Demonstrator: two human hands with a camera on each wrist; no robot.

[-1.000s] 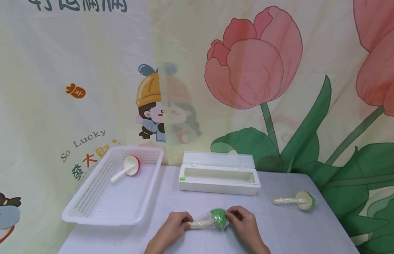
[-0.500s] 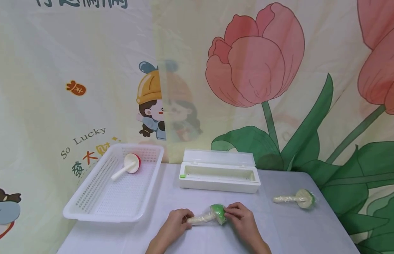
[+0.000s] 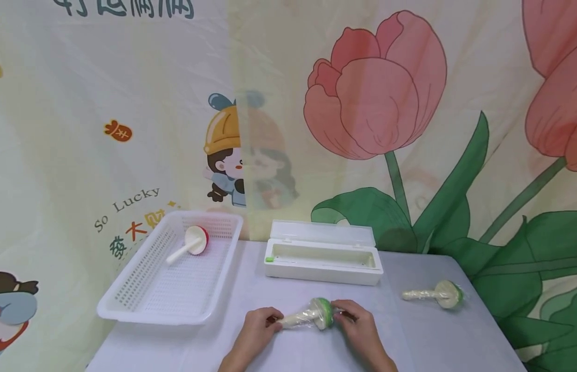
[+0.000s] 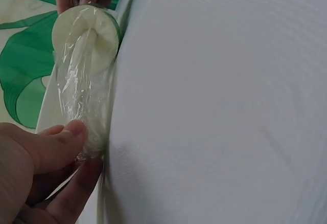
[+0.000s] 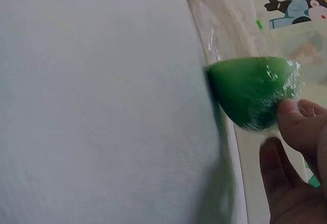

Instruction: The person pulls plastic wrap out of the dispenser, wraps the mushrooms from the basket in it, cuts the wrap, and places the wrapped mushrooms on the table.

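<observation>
A toy mushroom [image 3: 321, 312] with a green cap and pale stem lies sideways between my hands, wrapped in clear plastic film. My left hand [image 3: 257, 330] pinches the wrapped end of the stem, thumb on top in the left wrist view. At the cap end, my right hand [image 3: 358, 325] pinches the film against the green cap [image 5: 253, 91] with its thumb and a fingertip, its other fingers bent below. The film is crinkled along the stem [image 4: 76, 86]. The cap's pale underside [image 4: 84, 32] faces the left hand.
A white perforated basket [image 3: 153, 316] stands at the left, with an unwrapped red-capped toy mushroom [image 3: 193, 243] inside. Behind my hands is a long white box [image 3: 323, 274] with a raised clear lid. Another film-wrapped green-capped mushroom [image 3: 437, 294] lies at the right on the white-covered table [image 3: 433, 341].
The mushroom has turned in my hands: the cap showed mostly green before, and now more of its pale underside shows. Both hands keep nearly the same places.
</observation>
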